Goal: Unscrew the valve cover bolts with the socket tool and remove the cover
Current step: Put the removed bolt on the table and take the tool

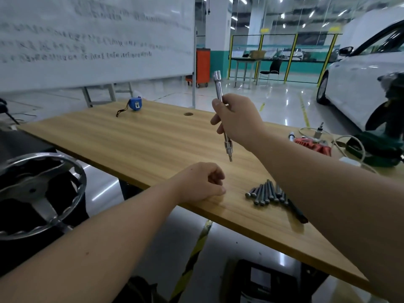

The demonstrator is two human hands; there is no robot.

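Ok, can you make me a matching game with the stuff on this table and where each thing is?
Things:
1. socket tool
2. bolts
3. blue tape measure
4. left hand

Places or states:
A. lying in a pile near the front table edge
B. gripped in the right hand, above the table
C. at the far side of the table
D. resting on the table, fingers curled, holding nothing

Pairs: 1-B, 2-A, 3-C, 4-D

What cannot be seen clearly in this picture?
- Whiteboard writing, head view: blurred, unreadable.
- Some bolts and a black tool: partly covered by the right forearm.
- Left hand: fingers curled under; anything inside is hidden.
- Green machine: cut off by the right edge.
- Valve cover: not in view.
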